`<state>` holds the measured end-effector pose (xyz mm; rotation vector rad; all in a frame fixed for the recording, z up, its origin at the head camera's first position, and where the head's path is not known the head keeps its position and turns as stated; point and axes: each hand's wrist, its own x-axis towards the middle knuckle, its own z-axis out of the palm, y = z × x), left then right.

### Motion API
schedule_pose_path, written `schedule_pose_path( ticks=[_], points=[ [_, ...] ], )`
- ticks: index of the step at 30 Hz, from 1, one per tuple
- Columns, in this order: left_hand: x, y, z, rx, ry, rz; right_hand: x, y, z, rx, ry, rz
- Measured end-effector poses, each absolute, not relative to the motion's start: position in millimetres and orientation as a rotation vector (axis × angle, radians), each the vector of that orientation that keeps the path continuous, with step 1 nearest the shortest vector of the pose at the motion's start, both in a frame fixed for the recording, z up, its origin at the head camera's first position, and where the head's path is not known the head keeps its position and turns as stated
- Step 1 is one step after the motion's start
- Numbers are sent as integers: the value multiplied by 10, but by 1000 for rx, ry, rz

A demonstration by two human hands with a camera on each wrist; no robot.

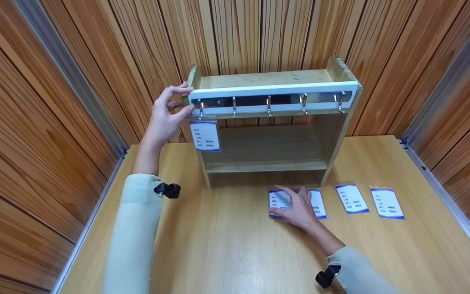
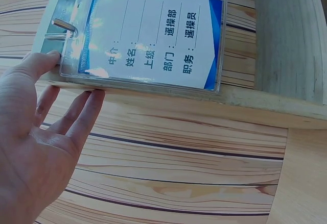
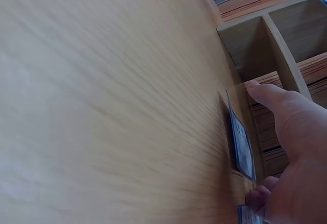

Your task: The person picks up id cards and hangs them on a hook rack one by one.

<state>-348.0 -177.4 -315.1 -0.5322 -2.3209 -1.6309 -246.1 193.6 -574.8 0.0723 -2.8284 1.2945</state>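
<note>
My left hand [image 1: 166, 112] holds the left end of a small wooden shelf [image 1: 265, 166], its thumb on the front by the hook rail [image 1: 251, 101]. In the left wrist view, its other fingers rest against the side panel. A clear-sleeved badge card [image 2: 148, 40] with blue corners and printed lines hangs from the leftmost hook [image 2: 64, 26]. My right hand [image 1: 300, 208] hovers low over the tabletop with fingers spread, nothing gripped. Beneath it lie two badge cards, the left one [image 1: 275, 199] and the right one [image 1: 318, 204], each partly hidden by the hand.
Farther right on the wooden table [image 1: 218, 245] lie two more badge cards, one nearer [image 1: 351, 199] and one farther out [image 1: 386, 203]. Plank-patterned walls [image 1: 284, 36] enclose the back and sides. A metal strip [image 1: 447, 192] edges the table at right.
</note>
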Motion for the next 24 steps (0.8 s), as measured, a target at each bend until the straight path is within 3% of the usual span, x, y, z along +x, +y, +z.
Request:
schedule_pose_path(
  ticks=[24],
  points=[
    [-3519, -1788, -3177, -573, -2296, -1593, -2490, 1818, -5828, -1, -2863, 1062]
  ],
)
